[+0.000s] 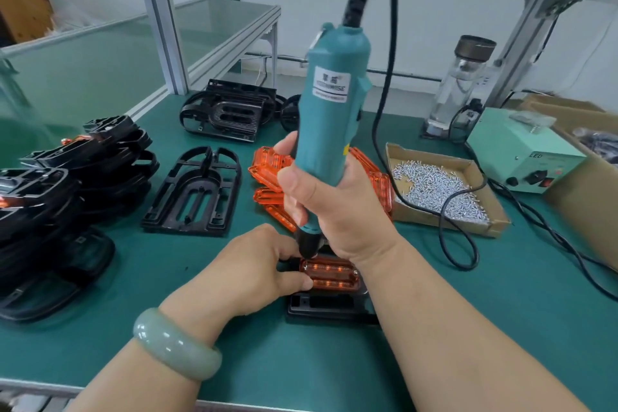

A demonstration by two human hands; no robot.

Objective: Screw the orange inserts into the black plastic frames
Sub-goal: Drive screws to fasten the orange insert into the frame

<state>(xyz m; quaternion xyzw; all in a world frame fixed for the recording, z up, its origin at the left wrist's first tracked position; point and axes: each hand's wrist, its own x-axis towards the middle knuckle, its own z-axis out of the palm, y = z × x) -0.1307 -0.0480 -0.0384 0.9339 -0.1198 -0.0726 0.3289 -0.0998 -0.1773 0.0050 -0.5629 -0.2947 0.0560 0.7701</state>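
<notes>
Orange insert sits in the black frame, long axis left-right. Your right hand clamps its grip round the screwdriver, upright over the insert's far-left corner; your left hand pinches that end.

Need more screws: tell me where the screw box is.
In the head view, the screw box sits on the right, between the orange inserts and the green power supply.
</notes>
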